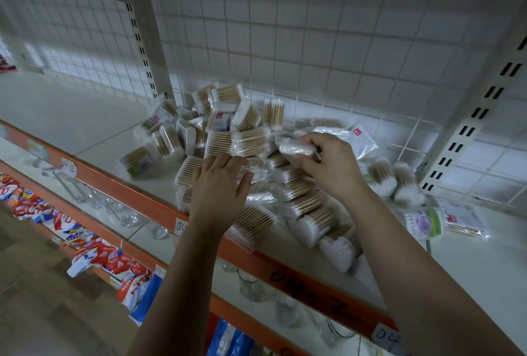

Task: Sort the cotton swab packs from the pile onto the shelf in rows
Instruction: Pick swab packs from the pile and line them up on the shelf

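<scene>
Pack (296,148) pinched in right hand (330,169), long axis left-right, left hand (221,184) over pile (228,127)

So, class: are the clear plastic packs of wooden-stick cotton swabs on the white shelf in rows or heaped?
Heaped: the cotton swab packs lie jumbled at all angles, overlapping, on the white shelf.

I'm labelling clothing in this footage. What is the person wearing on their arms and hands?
Nothing that shows. The left hand and right hand are ungloved, with no ring, watch or bracelet visible. The left forearm and right forearm are bare to the frame's edge; no sleeve shows.
</scene>
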Available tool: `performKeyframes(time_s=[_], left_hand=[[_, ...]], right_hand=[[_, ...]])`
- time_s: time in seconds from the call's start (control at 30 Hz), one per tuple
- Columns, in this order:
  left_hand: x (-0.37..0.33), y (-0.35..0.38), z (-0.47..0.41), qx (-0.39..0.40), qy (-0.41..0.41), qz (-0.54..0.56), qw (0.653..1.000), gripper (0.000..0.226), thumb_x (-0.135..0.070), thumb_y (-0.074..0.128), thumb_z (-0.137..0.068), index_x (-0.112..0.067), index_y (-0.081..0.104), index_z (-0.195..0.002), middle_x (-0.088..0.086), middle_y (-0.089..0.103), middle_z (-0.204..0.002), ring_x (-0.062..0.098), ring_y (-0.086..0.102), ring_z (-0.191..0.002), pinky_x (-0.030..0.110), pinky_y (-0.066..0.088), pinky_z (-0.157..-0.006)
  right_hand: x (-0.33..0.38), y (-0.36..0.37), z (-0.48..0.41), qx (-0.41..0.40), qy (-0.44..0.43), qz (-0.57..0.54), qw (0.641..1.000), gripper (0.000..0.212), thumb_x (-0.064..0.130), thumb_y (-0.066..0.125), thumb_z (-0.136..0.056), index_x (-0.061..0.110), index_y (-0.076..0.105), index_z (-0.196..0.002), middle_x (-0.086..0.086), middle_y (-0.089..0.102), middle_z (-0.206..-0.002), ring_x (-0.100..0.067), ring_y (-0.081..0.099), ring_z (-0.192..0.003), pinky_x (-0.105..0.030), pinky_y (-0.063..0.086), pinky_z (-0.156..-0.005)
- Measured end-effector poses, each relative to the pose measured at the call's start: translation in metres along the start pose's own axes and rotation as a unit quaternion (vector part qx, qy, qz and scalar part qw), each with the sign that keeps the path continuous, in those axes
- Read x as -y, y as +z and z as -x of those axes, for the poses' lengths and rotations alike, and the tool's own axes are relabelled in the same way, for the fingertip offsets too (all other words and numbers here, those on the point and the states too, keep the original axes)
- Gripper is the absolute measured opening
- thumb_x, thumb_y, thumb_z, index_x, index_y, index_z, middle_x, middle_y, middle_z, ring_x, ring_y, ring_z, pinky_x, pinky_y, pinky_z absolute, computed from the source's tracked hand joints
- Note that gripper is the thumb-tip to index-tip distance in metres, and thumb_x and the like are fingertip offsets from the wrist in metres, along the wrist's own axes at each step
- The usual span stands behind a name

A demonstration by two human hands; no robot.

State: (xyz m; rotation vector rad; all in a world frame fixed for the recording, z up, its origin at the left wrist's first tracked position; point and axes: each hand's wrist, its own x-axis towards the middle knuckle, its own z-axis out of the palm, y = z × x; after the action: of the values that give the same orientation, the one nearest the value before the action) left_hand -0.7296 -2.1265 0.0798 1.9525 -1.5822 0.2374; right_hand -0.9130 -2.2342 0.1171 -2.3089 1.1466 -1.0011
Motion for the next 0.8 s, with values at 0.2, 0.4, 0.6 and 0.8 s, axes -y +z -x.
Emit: performKeyframes(time_s=[0.2, 0.4, 0.6, 0.8], left_hand=[[-0.001, 0.004, -0.006, 0.029, 0.004, 0.011, 1.0, 0.035, -0.039, 0.06, -0.088, -0.023, 0.06, -0.119, -0.002, 0.06, -0.117, 0.022, 0.052, -0.112, 0.042, 0.042, -0.093], [-0.005, 0.01, -0.015, 0.05, -0.016, 0.014, 0.999, 0.041, -0.019, 0.072, -0.078, -0.021, 0.061, -0.118, -0.001, 0.058, -0.114, 0.022, 0.051, -0.11, 0.033, 0.043, -0.086], [-0.012, 0.005, -0.021, 0.019, 0.007, 0.031, 0.999, 0.036, -0.018, 0.073, -0.08, -0.014, 0.064, -0.114, 0.004, 0.061, -0.11, 0.024, 0.054, -0.106, 0.035, 0.046, -0.086], [-0.043, -0.008, -0.025, -0.013, 0.034, 0.037, 0.999, 0.035, -0.021, 0.064, -0.088, -0.012, 0.059, -0.121, 0.006, 0.061, -0.12, 0.027, 0.052, -0.111, 0.036, 0.043, -0.088]], right_hand=[[-0.003, -0.01, -0.001, -0.031, 0.022, 0.007, 0.999, 0.03, 0.02, 0.061, -0.086, 0.013, 0.065, -0.115, -0.005, 0.065, -0.106, -0.015, 0.055, -0.088, -0.021, 0.033, -0.07], [-0.002, -0.018, 0.005, -0.036, 0.039, -0.002, 0.999, 0.026, 0.017, 0.062, -0.085, 0.011, 0.067, -0.109, -0.005, 0.067, -0.101, -0.019, 0.058, -0.085, -0.027, 0.042, -0.072], [-0.002, -0.033, 0.017, -0.061, 0.081, -0.031, 0.994, 0.018, 0.014, 0.063, -0.081, 0.016, 0.067, -0.099, 0.016, 0.057, -0.079, -0.02, 0.063, -0.076, -0.028, 0.048, -0.072], [-0.009, -0.053, 0.029, -0.096, 0.123, -0.062, 0.986, 0.014, 0.022, 0.061, -0.08, 0.026, 0.063, -0.092, 0.002, 0.069, -0.084, -0.02, 0.067, -0.068, -0.039, 0.055, -0.074]])
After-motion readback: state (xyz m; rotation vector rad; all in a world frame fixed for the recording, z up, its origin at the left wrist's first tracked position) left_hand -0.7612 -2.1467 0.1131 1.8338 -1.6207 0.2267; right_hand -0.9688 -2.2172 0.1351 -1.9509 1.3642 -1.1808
